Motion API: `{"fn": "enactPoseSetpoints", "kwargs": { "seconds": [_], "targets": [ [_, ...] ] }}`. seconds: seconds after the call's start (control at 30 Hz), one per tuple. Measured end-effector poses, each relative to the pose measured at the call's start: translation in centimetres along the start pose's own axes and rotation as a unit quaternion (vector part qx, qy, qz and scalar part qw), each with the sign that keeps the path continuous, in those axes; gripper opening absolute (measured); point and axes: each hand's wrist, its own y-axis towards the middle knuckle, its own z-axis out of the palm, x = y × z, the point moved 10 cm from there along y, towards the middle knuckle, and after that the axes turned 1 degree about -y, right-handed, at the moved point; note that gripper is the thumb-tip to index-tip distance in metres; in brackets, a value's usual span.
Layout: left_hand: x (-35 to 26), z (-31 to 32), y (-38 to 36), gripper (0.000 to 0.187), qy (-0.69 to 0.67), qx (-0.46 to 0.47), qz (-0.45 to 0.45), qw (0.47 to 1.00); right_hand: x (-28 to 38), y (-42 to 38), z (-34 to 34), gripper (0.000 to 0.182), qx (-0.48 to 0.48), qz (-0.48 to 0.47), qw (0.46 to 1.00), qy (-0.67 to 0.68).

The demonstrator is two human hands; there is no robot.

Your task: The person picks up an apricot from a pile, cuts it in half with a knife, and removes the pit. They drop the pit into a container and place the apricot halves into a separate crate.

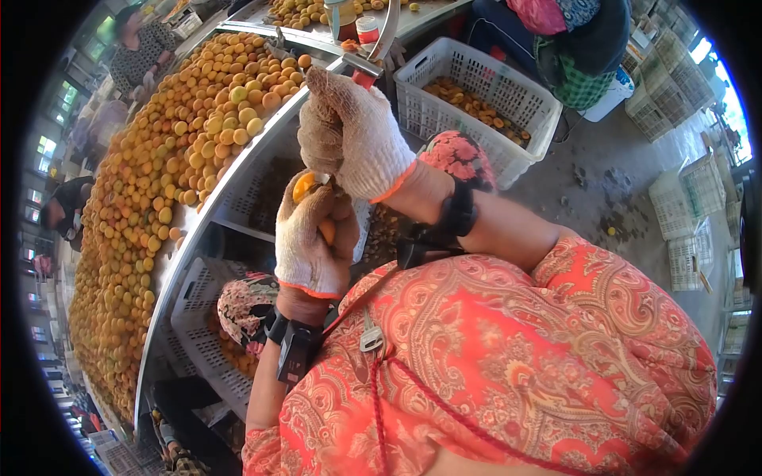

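Both my hands wear soiled whitish gloves with orange cuffs and meet near the table's metal edge. My left hand is closed around an apricot, whose orange flesh shows between the fingers. Just above it, my right hand is a closed fist; a small bit of metal shows at its lower side, against the fruit, and most of that tool is hidden. Beyond the gloves, a large heap of apricots covers the metal table.
A white crate with cut apricot pieces stands at the upper right, beside a seated person. Another crate is below the table edge. A curved metal bar rises above my right hand. People stand beyond the heap. Crates are stacked far right.
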Motion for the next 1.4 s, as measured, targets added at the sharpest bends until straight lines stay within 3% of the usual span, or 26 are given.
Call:
{"fn": "enactPoseSetpoints", "kwargs": {
  "seconds": [0.13, 0.27, 0.33, 0.4, 0.43, 0.47, 0.5, 0.57, 0.6, 0.67, 0.83, 0.87, 0.9, 0.93, 0.97, 1.03, 1.07, 1.13, 1.23, 1.4],
  "targets": [
    [0.7, 0.6, 0.1, 0.021, -0.037, 0.003, -0.018, 0.999, -1.0, -0.3, -0.4, 0.045, -0.043, 0.017, 0.999, -0.004],
    [0.3, 0.2, 0.5, 0.024, -0.006, -0.035, 0.004, 0.999, -1.3, 0.0, -0.2, 0.042, -0.004, 0.023, 0.999, 0.024],
    [-0.7, -0.7, 0.7, 0.027, 0.137, -0.107, 0.038, 0.984, -1.6, -0.1, -1.3, 0.038, -0.076, 0.036, 0.996, 0.021],
    [-1.1, -0.9, 1.1, 0.029, 0.216, -0.09, 0.06, 0.97, -1.6, 0.0, -1.8, 0.035, -0.108, 0.045, 0.993, 0.008],
    [-1.1, -1.0, 1.5, 0.031, 0.294, -0.072, 0.079, 0.95, -1.7, -0.2, -2.5, 0.033, -0.143, 0.054, 0.988, -0.006],
    [-2.0, -0.8, 2.2, 0.03, 0.387, -0.053, 0.179, 0.903, -1.8, -0.1, -2.6, 0.033, -0.144, 0.055, 0.988, -0.007],
    [-1.3, -1.7, 2.8, 0.03, 0.386, -0.053, 0.178, 0.904, -2.1, -0.1, -3.2, 0.032, -0.167, 0.059, 0.984, -0.009],
    [-3.1, 0.9, 1.5, 0.029, 0.554, -0.028, 0.347, 0.756, -2.4, 0.2, -4.0, 0.03, -0.19, 0.065, 0.98, -0.011],
    [-3.2, 0.8, 1.6, 0.029, 0.555, -0.029, 0.346, 0.756, -2.6, 0.3, -4.3, 0.031, -0.197, 0.069, 0.978, -0.007],
    [-2.9, 0.1, 2.6, 0.029, 0.648, -0.077, 0.287, 0.701, -2.8, 0.5, -4.9, 0.032, -0.206, 0.076, 0.976, -0.004],
    [-4.0, 1.0, 2.8, 0.024, 0.556, -0.017, 0.3, 0.775, -3.2, 0.8, -5.9, 0.038, -0.234, 0.103, 0.965, 0.051],
    [-2.7, -0.4, 3.7, 0.019, 0.425, -0.001, 0.127, 0.896, -3.1, 0.7, -5.9, 0.039, -0.227, 0.103, 0.967, 0.049],
    [-0.2, -0.9, 3.2, 0.016, 0.268, 0.014, -0.056, 0.962, -2.9, 0.7, -6.0, 0.039, -0.23, 0.1, 0.967, 0.049],
    [-0.2, 0.2, 2.6, 0.018, 0.202, 0.052, -0.073, 0.975, -2.8, 0.9, -5.5, 0.04, -0.209, 0.093, 0.972, 0.054],
    [0.3, -1.1, 2.4, 0.022, 0.105, -0.049, -0.102, 0.988, -2.6, 1.0, -5.0, 0.04, -0.187, 0.086, 0.977, 0.058],
    [0.1, -1.6, 1.2, 0.025, 0.044, -0.161, -0.104, 0.98, -2.8, 0.8, -4.9, 0.042, -0.194, 0.102, 0.974, 0.059],
    [0.3, -2.3, 1.2, 0.025, 0.043, -0.161, -0.103, 0.981, -2.7, 1.0, -4.1, 0.042, -0.155, 0.092, 0.982, 0.062],
    [1.1, -0.3, 1.6, 0.029, -0.055, 0.01, -0.125, 0.991, -2.5, 1.3, -3.3, 0.042, -0.115, 0.082, 0.988, 0.064],
    [1.3, 0.5, 1.1, 0.037, -0.097, 0.019, -0.125, 0.987, -3.6, 1.3, -2.5, 0.048, -0.084, 0.134, 0.978, 0.137],
    [2.0, 0.7, 1.2, 0.044, -0.111, 0.076, -0.138, 0.981, -3.7, 1.3, -1.9, 0.05, -0.02, 0.143, 0.977, 0.159]
  ]
}}
